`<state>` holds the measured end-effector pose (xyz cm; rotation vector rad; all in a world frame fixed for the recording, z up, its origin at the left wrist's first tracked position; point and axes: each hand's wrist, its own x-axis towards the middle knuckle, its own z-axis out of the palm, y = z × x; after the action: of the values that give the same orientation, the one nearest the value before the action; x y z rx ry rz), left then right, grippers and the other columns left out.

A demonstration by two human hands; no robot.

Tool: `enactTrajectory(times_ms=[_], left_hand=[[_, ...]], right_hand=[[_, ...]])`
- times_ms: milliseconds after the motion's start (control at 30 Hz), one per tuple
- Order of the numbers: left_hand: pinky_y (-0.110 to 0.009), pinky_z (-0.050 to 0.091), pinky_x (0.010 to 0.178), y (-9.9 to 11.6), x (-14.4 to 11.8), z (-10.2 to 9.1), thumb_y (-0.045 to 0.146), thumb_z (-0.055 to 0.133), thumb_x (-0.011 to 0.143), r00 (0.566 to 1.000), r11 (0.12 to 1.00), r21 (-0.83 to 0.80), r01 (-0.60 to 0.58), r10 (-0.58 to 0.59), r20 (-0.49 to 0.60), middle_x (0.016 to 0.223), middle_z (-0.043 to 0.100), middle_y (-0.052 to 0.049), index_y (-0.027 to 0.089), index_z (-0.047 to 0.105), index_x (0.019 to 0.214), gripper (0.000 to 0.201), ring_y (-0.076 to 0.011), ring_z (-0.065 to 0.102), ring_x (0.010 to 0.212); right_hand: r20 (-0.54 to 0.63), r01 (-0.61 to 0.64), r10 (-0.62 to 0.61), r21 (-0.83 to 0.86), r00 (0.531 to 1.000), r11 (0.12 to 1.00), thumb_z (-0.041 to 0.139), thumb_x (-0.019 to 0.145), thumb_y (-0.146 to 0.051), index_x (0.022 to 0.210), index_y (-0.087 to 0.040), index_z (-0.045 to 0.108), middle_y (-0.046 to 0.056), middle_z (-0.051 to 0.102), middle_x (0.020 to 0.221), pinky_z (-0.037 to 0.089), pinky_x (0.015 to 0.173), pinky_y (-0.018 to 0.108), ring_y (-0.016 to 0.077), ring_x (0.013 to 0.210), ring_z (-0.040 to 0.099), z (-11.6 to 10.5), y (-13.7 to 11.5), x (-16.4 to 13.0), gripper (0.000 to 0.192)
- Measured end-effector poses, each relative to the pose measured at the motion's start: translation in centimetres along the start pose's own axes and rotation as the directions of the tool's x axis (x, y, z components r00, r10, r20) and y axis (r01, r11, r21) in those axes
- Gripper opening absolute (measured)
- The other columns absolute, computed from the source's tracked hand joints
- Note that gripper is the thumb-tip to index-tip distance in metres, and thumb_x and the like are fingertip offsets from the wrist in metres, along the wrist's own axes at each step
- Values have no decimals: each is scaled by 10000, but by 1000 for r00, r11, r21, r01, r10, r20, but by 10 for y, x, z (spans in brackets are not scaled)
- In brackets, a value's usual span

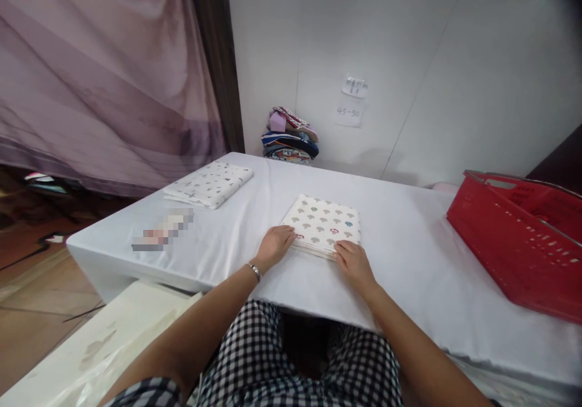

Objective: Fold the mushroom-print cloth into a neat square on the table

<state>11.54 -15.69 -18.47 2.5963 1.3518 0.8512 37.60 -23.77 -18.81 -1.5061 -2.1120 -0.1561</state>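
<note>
A folded white cloth with grey, red and blue mushroom prints lies flat on the white-covered table in front of me. My left hand holds its near left corner, fingers bent over the edge. At the near right corner, my right hand has its fingers closed over the edge in the same way. The layers of the fold show along the near side between the hands. What the thumbs do underneath is mostly hidden.
Another folded white cloth with small dark prints lies at the back left. A blurred-out item is nearer the left edge. At right stands a red plastic basket. Folded fabrics are piled by the wall beyond the table.
</note>
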Motion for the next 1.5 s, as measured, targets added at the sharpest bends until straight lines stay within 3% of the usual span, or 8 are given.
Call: enactTrajectory(times_ms=[100, 200, 300, 400, 533, 933, 1233, 1500], left_hand=[[-318, 434, 892, 2, 24, -3, 313, 387, 913, 982, 982, -34, 186, -187, -21, 1031, 666, -53, 208, 654, 923, 287, -180, 584, 1009], [-294, 434, 848, 3, 51, -3, 336, 455, 868, 892, 893, -11, 451, -450, 34, 1103, 635, -76, 195, 626, 1009, 263, -198, 566, 1034], [-297, 431, 807, 3, 71, 0, 360, 479, 840, 808, 817, 48, 574, -575, 130, 1127, 618, -110, 172, 615, 1021, 294, -221, 571, 1028], [-306, 423, 799, 1, 83, 4, 377, 454, 848, 774, 786, 74, 614, -618, 139, 1150, 605, -135, 161, 602, 1028, 318, -235, 574, 1031], [-310, 420, 789, 1, 94, 10, 439, 444, 849, 741, 755, 83, 651, -655, 147, 1129, 618, -149, 154, 571, 1067, 381, -242, 585, 1018], [-325, 430, 706, -14, 91, 22, 461, 409, 865, 689, 695, -2, 719, -713, 128, 984, 674, -104, 211, 568, 965, 312, -244, 625, 905], [-353, 429, 790, -4, 124, 20, 552, 369, 854, 665, 684, 64, 727, -724, 184, 1066, 643, -178, 141, 564, 1044, 493, -283, 591, 1020], [-298, 453, 726, -29, 124, 34, 448, 335, 893, 592, 610, 17, 792, -776, 218, 1036, 661, -149, 155, 599, 1002, 409, -233, 630, 950]], right_hand=[[22, -23, 24, -45, 999, 999, 376, 934, -317, 1124, -221, 607, 78, 544, 1258, 314, 980, 401, 217, 1200, 436, 0, -9, 9, 314], [111, -56, 68, -103, 991, 993, 348, 941, -390, 1243, -235, 535, 98, 433, 1380, 234, 1030, 480, 259, 1306, 320, 3, -25, 29, 387], [238, -50, 78, -124, 968, 991, 345, 925, -483, 1336, -252, 443, 110, 344, 1442, 184, 1044, 515, 296, 1342, 251, 13, -38, 44, 481], [283, -15, 56, -144, 957, 989, 391, 887, -548, 1366, -250, 404, 129, 322, 1451, 147, 1054, 524, 323, 1342, 240, 27, -45, 47, 564], [229, -2, 41, -172, 973, 985, 432, 879, -516, 1378, -247, 384, 137, 319, 1450, 131, 1057, 530, 329, 1343, 232, 37, -47, 41, 569], [202, 27, -2, -120, 979, 992, 471, 878, -398, 1382, -254, 381, 97, 301, 1467, 168, 1068, 501, 311, 1352, 225, 38, -44, 35, 532], [220, 19, 3, -99, 976, 995, 500, 860, -376, 1379, -254, 382, 96, 294, 1469, 150, 1072, 503, 313, 1353, 217, 37, -43, 36, 547], [243, 61, -39, -86, 969, 994, 483, 867, -349, 1386, -237, 368, 91, 268, 1482, 139, 1090, 475, 291, 1361, 207, 33, -43, 36, 543]])
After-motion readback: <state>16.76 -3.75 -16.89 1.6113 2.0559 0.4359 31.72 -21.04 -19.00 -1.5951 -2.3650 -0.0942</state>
